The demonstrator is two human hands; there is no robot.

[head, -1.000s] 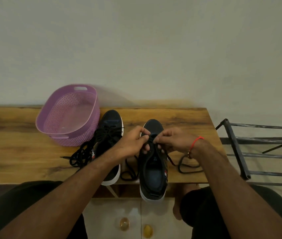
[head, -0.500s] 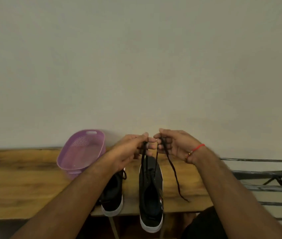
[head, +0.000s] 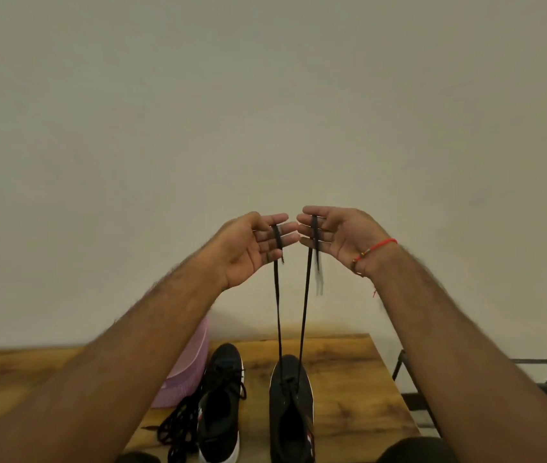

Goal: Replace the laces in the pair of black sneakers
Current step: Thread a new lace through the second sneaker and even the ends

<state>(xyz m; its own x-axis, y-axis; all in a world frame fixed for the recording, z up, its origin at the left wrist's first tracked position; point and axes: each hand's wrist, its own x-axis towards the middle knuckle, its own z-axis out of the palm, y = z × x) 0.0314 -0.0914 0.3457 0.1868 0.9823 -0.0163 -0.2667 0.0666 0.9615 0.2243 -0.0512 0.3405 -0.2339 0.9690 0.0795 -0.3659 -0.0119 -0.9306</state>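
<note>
Two hands are raised above the table [head: 349, 379], palms facing the camera, fingertips nearly meeting. Left hand [head: 254, 246] is pinching one end of the black lace [head: 278, 312]; right hand [head: 334, 236] is pinching the other. Both strands are running down into the right sneaker [head: 291, 409], its heel overhanging the table's near edge. Left sneaker [head: 220, 399] is sitting beside it, laced. One loose lace pile [head: 177, 426], one purple basket [head: 185, 372], one metal rack [head: 486, 385] past the table's right edge.

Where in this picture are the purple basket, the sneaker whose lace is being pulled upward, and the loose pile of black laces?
purple basket [head: 188, 379]: head view, on its perforated side wall.
sneaker being laced [head: 290, 379]: head view, on its black toe.
loose pile of black laces [head: 178, 426]: head view, on the tangled cords left of the other sneaker.
</note>
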